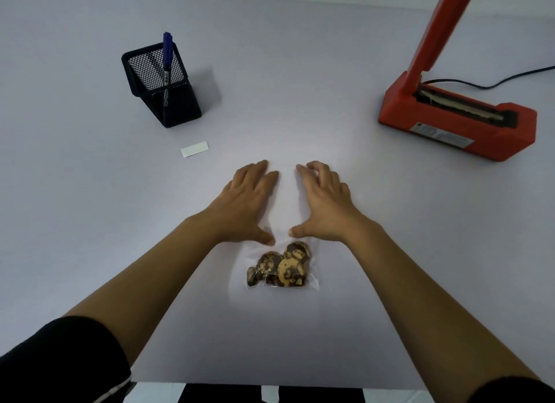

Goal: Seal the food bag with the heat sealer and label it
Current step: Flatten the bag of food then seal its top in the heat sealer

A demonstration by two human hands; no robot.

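Note:
A clear food bag (286, 210) lies flat on the table, its lower end filled with brown-and-yellow cookies (280, 269). My left hand (244, 201) and my right hand (326, 202) rest palm down on the bag's empty upper part, one on each side, fingers spread and pointing away from me. The red heat sealer (456, 120) stands at the right with its arm raised. A small white label (194, 149) lies to the left of my hands. A blue marker (167, 63) stands in the black mesh pen holder (160, 84).
The sealer's black cable (492, 82) runs off to the right edge. The table's near edge (270, 383) is at the bottom, with a black-and-white striped surface below it.

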